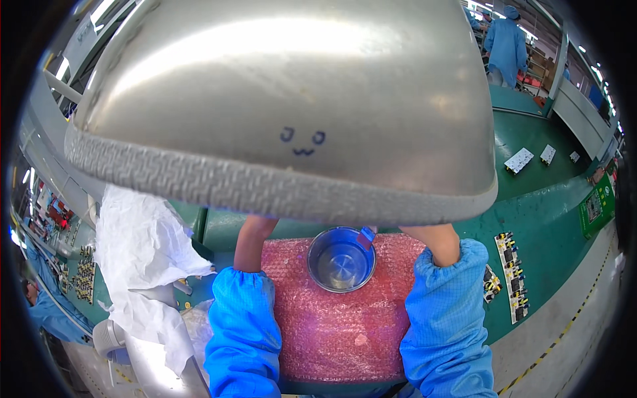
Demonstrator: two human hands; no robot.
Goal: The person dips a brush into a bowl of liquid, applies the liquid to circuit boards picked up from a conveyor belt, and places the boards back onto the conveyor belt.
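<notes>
A large shiny metal hood (292,79) with a grey textured rim fills the upper middle and covers both my hands. Below its rim, only the wrist of my left hand (255,232) shows, so its fingers are hidden. The same goes for my right hand (434,240), reaching in from the right with just the wrist visible. Between my forearms stands a round metal cup (340,265) holding some clear liquid. At its upper right rim leans a small blue and reddish piece (366,237), perhaps a brush; what holds it, if anything, is hidden. Pink bubble wrap (338,331) lies beneath the cup.
Crumpled white paper or cloth (142,245) hangs at the left, beside a grey duct (109,338). On the green table at the right lie circuit boards (511,278) and a green box (597,204). A person in blue (505,46) stands far back right.
</notes>
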